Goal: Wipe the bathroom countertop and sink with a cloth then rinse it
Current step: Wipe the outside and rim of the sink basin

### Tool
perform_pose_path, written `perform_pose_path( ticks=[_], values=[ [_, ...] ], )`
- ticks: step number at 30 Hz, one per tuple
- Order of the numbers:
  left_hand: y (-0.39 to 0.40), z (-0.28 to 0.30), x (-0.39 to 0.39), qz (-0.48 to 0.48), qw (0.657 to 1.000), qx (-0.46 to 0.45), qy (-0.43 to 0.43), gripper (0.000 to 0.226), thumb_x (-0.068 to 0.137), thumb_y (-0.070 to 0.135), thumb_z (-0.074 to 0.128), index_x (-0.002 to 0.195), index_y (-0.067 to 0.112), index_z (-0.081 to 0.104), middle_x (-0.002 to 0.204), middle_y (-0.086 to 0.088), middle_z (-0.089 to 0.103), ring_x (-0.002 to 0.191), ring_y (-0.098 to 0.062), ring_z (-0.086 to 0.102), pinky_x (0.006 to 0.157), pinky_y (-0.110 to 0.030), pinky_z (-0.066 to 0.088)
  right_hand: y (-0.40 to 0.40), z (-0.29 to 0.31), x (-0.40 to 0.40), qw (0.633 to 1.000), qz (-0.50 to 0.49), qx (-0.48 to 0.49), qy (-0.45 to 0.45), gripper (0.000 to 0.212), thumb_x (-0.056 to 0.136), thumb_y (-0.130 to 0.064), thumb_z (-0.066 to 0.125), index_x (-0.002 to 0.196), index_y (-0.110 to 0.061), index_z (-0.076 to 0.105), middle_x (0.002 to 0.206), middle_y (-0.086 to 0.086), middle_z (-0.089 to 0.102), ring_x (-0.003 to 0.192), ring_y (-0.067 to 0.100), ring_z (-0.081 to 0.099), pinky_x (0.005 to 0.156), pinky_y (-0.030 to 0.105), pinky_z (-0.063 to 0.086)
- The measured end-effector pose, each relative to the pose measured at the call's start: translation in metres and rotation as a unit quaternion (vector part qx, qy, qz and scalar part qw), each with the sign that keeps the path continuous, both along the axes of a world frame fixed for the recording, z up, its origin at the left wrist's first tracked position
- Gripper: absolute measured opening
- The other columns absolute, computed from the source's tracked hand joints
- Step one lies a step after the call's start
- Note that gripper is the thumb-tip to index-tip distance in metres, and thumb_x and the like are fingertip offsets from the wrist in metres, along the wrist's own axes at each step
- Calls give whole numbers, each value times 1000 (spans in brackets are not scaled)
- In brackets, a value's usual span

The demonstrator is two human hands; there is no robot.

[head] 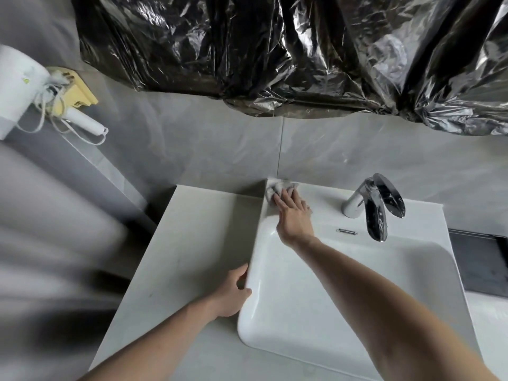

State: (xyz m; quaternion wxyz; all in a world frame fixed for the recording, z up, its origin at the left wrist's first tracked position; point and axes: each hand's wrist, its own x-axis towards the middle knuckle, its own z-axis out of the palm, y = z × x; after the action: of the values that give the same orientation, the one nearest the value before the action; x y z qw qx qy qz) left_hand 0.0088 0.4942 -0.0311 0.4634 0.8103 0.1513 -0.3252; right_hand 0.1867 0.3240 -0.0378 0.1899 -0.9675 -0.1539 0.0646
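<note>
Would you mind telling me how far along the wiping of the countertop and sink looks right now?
Done: nothing clearly, since no wiped areas can be told apart. In hand: the right hand presses the cloth on the sink rim's back left corner; the left hand grips its left edge. Left: the basin, the countertop, and rinsing at the faucet.

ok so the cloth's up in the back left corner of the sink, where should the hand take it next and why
Probably sweep the cloth rightward along the sink's back ledge toward the faucet. The right hand presses it flat into the far left corner, so that ledge is the nearest strip ahead of it, while the left hand holds the sink's left rim.
</note>
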Motion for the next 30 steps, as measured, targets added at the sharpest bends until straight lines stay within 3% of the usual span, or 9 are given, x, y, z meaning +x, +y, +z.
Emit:
perform_pose_path(
  ticks=[4, 6, 8, 12, 16, 20, 22, 27, 30],
  values=[
    [1, -4, 3, 18, 999, -40, 0, 71, 91, 2, 55, 152, 36, 41, 141, 16, 58, 125, 1, 54, 86, 2, 42, -14, -9, -56, 995, 59, 73, 15, 94, 75, 13, 44, 157, -32, 41, 170, -7, 27, 154, 20, 28, 119, 39, 36],
    [5, -16, 1, 24, 998, -51, 1, 75, 81, 16, 60, 150, 39, 44, 142, 16, 59, 132, -3, 54, 104, -16, 46, -31, -23, -96, 992, 96, 61, 59, 96, 79, 14, 40, 161, -34, 31, 170, -14, 18, 152, 19, 34, 119, 38, 39],
    [15, -44, 1, 22, 997, -72, -1, 87, 69, 32, 61, 153, 41, 40, 145, 12, 58, 130, -5, 58, 111, -36, 48, -53, -45, -131, 989, 116, 55, 73, 90, 85, 14, 38, 163, -28, 23, 165, -18, 8, 158, 19, 22, 126, 41, 27],
    [8, -21, 1, 23, 998, -59, 3, 79, 74, 22, 57, 150, 40, 44, 139, 12, 62, 119, -5, 65, 107, -34, 51, -92, -65, -142, 994, 65, 32, 86, 89, 85, 16, 40, 161, -27, 29, 168, -15, 16, 159, 15, 18, 127, 27, 19],
    [5, -13, 2, 17, 999, -50, 10, 80, 76, 23, 56, 153, 38, 40, 149, 7, 56, 119, 1, 62, 111, -34, 48, -103, -52, -109, 991, -68, 25, 110, 90, 81, 15, 41, 163, -19, 27, 173, 0, 16, 155, 24, 30, 110, 41, 45],
    [1, -3, 1, 27, 998, -43, 21, 73, 81, 21, 57, 149, 42, 43, 146, 10, 55, 119, 4, 59, 108, -28, 48, -70, -54, -91, 983, -130, 21, 130, 91, 76, 7, 50, 161, -5, 18, 165, 22, 15, 156, 38, 9, 129, 42, 14],
    [1, -6, 3, 29, 998, -45, 21, 78, 78, 23, 57, 152, 40, 40, 146, 9, 56, 125, -3, 59, 110, -34, 48, -45, -54, -94, 981, -139, 25, 129, 90, 76, 5, 52, 160, -9, 22, 165, 19, 14, 156, 38, 5, 128, 50, 16],
    [9, -21, 3, 22, 999, -44, 13, 83, 78, 23, 56, 156, 37, 33, 150, 7, 54, 132, -7, 56, 113, -37, 47, 9, -42, -125, 983, -18, 88, 158, 89, 87, 9, 31, 166, -25, 12, 174, -9, -1, 161, 21, -10, 125, 60, 12],
    [1, 3, 1, 15, 999, -41, 2, 71, 84, 13, 54, 150, 37, 45, 139, 9, 62, 124, -7, 62, 109, -34, 49, 0, -35, -144, 974, -8, 132, 185, 87, 85, 8, 32, 165, -24, 24, 172, -12, 13, 160, 16, 7, 129, 42, 16]
  ],
)
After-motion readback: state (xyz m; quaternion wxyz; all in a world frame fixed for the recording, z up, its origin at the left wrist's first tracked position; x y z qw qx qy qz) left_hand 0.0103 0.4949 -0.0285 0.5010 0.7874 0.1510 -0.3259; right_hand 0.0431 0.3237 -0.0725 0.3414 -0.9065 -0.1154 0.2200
